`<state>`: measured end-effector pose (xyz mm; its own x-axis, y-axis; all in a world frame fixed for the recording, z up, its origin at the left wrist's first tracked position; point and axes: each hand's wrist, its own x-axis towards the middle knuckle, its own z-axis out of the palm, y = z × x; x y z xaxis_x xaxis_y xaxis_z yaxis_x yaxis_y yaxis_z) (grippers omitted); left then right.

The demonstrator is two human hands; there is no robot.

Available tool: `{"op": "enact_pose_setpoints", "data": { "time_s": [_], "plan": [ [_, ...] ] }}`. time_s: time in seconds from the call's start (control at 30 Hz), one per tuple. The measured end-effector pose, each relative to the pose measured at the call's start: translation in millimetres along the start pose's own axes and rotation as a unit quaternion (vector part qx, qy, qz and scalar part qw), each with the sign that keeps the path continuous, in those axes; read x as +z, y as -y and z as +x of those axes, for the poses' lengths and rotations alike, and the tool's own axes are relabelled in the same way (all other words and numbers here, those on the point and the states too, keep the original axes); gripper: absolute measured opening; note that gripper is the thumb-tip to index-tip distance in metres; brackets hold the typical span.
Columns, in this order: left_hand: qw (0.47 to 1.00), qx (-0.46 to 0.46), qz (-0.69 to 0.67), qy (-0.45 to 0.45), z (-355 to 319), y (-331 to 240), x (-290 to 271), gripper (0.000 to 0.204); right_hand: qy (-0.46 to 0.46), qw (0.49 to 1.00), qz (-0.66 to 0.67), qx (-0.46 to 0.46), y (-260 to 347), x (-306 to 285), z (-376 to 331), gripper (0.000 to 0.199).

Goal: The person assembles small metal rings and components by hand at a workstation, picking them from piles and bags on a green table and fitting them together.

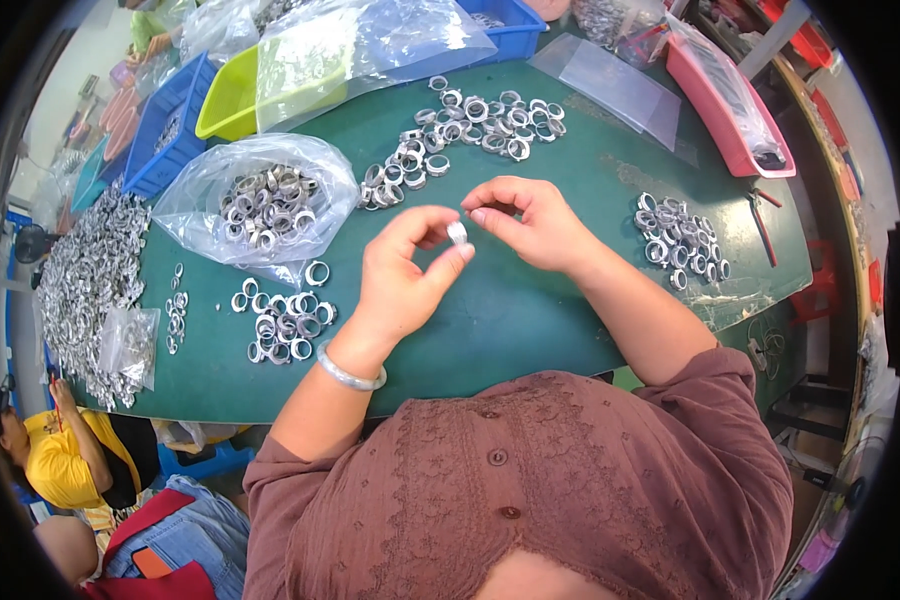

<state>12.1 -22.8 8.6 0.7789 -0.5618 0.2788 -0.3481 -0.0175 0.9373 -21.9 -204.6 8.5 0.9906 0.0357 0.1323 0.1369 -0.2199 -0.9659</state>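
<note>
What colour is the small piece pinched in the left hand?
The small piece looks silvery white, best seen in the head view.

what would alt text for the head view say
A person's left hand pinches a small silvery piece above a green table, the right hand close beside it. Around them lie groups of metal rings, a clear bag of rings and coloured bins.
</note>
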Motion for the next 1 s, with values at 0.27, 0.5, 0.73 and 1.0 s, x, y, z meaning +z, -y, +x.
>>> {"op": "enact_pose_setpoints", "data": {
  "time_s": [0.27,0.5,0.73,1.0],
  "plan": [
    [0.894,0.153,0.248,0.341,-21,-11,10,0.018,0.035,0.970,-0.240,-0.016,-12,-17,22,0.018],
    [0.879,0.175,0.230,0.379,-26,-12,21,0.018,0.005,0.902,-0.426,-0.074,-19,-3,59,0.024],
    [0.905,0.120,0.259,0.315,-35,-28,-1,0.018,0.039,0.875,-0.470,-0.107,-26,6,69,0.013],
    [0.924,-0.029,0.357,-0.132,-74,-34,-128,0.017,0.032,0.952,-0.297,-0.073,-7,-20,37,0.010]
  ]
}}
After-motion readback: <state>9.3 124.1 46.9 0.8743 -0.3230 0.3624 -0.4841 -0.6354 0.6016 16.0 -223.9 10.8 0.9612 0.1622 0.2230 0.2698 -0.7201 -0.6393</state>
